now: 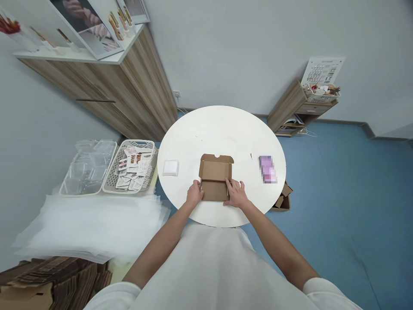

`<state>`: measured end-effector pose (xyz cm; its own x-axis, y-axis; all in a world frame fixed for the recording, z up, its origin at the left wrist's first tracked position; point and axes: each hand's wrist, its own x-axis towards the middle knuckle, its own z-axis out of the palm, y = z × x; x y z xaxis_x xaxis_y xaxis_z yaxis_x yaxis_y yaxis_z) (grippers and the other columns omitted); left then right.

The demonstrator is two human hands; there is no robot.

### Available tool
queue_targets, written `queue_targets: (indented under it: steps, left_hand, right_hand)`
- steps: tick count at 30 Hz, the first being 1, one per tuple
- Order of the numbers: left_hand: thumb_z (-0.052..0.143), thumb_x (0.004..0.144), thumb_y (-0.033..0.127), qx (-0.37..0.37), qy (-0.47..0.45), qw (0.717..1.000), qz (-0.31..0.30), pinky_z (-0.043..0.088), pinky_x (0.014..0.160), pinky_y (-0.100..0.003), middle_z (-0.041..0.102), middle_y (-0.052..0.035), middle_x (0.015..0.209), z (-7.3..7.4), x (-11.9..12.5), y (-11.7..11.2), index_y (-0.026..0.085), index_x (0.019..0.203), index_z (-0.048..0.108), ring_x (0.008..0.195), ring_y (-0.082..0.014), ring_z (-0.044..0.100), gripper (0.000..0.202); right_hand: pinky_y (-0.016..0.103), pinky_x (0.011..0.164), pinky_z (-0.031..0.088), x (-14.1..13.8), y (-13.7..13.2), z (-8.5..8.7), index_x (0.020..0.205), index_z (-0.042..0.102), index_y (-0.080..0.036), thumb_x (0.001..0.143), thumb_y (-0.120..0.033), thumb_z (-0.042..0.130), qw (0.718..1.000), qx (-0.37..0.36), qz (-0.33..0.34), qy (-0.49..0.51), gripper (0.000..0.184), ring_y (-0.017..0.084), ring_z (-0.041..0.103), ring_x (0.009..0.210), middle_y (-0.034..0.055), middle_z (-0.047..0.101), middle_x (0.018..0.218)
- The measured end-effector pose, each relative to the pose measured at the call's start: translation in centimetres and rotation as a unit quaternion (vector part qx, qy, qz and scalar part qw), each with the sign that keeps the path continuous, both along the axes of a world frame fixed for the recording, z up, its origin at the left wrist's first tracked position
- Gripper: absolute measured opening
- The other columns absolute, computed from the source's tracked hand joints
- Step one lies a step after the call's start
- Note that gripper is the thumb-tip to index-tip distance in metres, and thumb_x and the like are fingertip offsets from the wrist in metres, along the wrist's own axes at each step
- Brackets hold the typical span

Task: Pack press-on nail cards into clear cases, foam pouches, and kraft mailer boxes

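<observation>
A brown cardboard box [215, 170] lies on the white round table [222, 129] in front of me, its lid folded up and back. Its shallow tray faces me, and nothing shows inside. My left hand [194, 193] grips the tray's left wall, fingers closed around the edge. At the opposite side, my right hand [237, 195] holds the right wall, with a finger reaching up to the hinge corner. A small white stack [171, 168] sits on the table to the left. Over at the right lies a blurred purple-pink item [267, 169].
Left of the table are a white basket of printed packets [132, 165], clear plastic containers [93, 159], translucent sheets [90, 224] and flattened cardboard [58, 280]. A carton of cardboard pieces [282, 202] stands at the table's right. Cabinets [142, 73] line the wall.
</observation>
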<state>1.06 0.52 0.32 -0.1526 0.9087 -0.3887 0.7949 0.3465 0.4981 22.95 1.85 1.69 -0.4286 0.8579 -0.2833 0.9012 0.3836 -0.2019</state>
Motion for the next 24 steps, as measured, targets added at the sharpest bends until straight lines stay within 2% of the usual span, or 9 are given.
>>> queue_targets:
  steps: [3, 5, 8, 10, 12, 17, 20, 22, 24]
  left_hand:
    - [0.045, 0.076, 0.02, 0.035, -0.029, 0.999, 0.01, 0.041, 0.066, -0.028, 0.057, -0.0045, 0.083, 0.3, -0.1, -0.5, 0.016, 0.106, 0.037, 0.075, -0.0167, 0.056, 0.032]
    - [0.049, 0.076, 0.033, 0.068, -0.054, 0.996, -0.004, 0.042, 0.069, -0.029, 0.054, -0.0081, 0.1, 0.8, -0.4, -1.0, 0.016, 0.116, 0.032, 0.08, -0.0164, 0.056, 0.046]
    - [0.061, 0.062, 0.052, 0.079, -0.039, 0.992, -0.091, 0.044, 0.071, -0.032, 0.039, -0.0114, 0.12, 1.8, -0.9, -1.2, 0.022, 0.131, 0.018, 0.091, -0.0213, 0.054, 0.086]
    - [0.068, 0.049, 0.056, 0.053, -0.002, 0.987, -0.153, 0.044, 0.071, -0.034, 0.034, -0.0113, 0.123, 2.3, -1.1, -0.7, 0.027, 0.135, 0.011, 0.095, -0.0259, 0.053, 0.107]
    - [0.072, 0.041, 0.055, 0.02, 0.032, 0.981, -0.188, 0.043, 0.072, -0.035, 0.034, -0.0113, 0.122, 2.6, -1.2, 0.0, 0.029, 0.136, 0.008, 0.097, -0.029, 0.052, 0.118]
    - [0.072, 0.04, 0.055, -0.016, 0.065, 0.973, -0.22, 0.043, 0.072, -0.036, 0.036, -0.012, 0.119, 2.4, -1.0, 1.2, 0.028, 0.137, 0.007, 0.098, -0.0309, 0.051, 0.119]
    - [0.071, 0.042, 0.055, -0.019, 0.061, 0.972, -0.227, 0.043, 0.074, -0.035, 0.035, -0.0118, 0.119, 2.2, -1.1, 1.3, 0.027, 0.137, 0.006, 0.099, -0.0303, 0.05, 0.119]
    - [0.071, 0.042, 0.055, -0.017, 0.054, 0.972, -0.226, 0.043, 0.074, -0.035, 0.035, -0.0114, 0.12, 2.2, -1.2, 1.2, 0.028, 0.137, 0.005, 0.1, -0.0297, 0.05, 0.119]
    - [0.071, 0.043, 0.056, -0.017, 0.048, 0.973, -0.225, 0.043, 0.074, -0.035, 0.035, -0.0112, 0.119, 2.1, -1.2, 1.1, 0.028, 0.137, 0.004, 0.1, -0.0293, 0.05, 0.119]
  right_hand:
    - [0.051, 0.097, 0.009, 0.0, 0.1, -0.2, 0.136, 0.007, -0.015, 0.044, -0.058, 0.068, 1.0, 0.003, -0.008, 0.002, 0.118, 0.032, 0.03, 0.116, 0.0185, 0.035, 0.125]
    - [0.051, 0.097, 0.009, 0.0, 0.2, -0.3, 0.136, 0.007, -0.015, 0.044, -0.058, 0.067, 1.0, 0.004, -0.011, 0.005, 0.118, 0.032, 0.03, 0.116, 0.0185, 0.035, 0.125]
    - [0.051, 0.096, 0.01, 0.0, 0.3, -0.4, 0.136, 0.006, -0.015, 0.045, -0.058, 0.067, 1.0, 0.003, -0.01, 0.011, 0.118, 0.032, 0.03, 0.117, 0.0186, 0.035, 0.125]
    - [0.051, 0.097, 0.01, -0.1, 0.3, -0.4, 0.136, 0.006, -0.016, 0.044, -0.058, 0.068, 1.0, 0.001, -0.01, 0.016, 0.119, 0.032, 0.03, 0.117, 0.0184, 0.035, 0.125]
    - [0.051, 0.097, 0.009, -0.2, 0.3, -0.5, 0.136, 0.005, -0.017, 0.043, -0.057, 0.068, 1.0, -0.003, -0.01, 0.021, 0.12, 0.032, 0.03, 0.117, 0.0183, 0.036, 0.125]
    - [0.052, 0.098, 0.008, -0.2, 0.6, -0.4, 0.137, 0.002, -0.018, 0.041, -0.056, 0.07, 0.999, -0.02, -0.008, 0.038, 0.124, 0.033, 0.026, 0.121, 0.0188, 0.032, 0.129]
    - [0.053, 0.098, 0.009, 0.6, 0.6, -0.2, 0.137, 0.004, -0.022, 0.043, -0.059, 0.069, 0.997, -0.038, -0.021, 0.07, 0.12, 0.033, 0.02, 0.125, 0.0172, 0.024, 0.135]
    - [0.052, 0.099, 0.011, 1.5, 0.2, -0.2, 0.136, 0.01, -0.026, 0.048, -0.06, 0.066, 0.99, -0.043, -0.051, 0.125, 0.11, 0.033, 0.018, 0.127, 0.0145, 0.019, 0.139]
    - [0.05, 0.099, 0.019, 2.4, -0.5, -0.4, 0.136, 0.016, -0.026, 0.056, -0.057, 0.062, 0.968, -0.044, -0.133, 0.206, 0.097, 0.031, 0.021, 0.126, 0.0124, 0.018, 0.14]
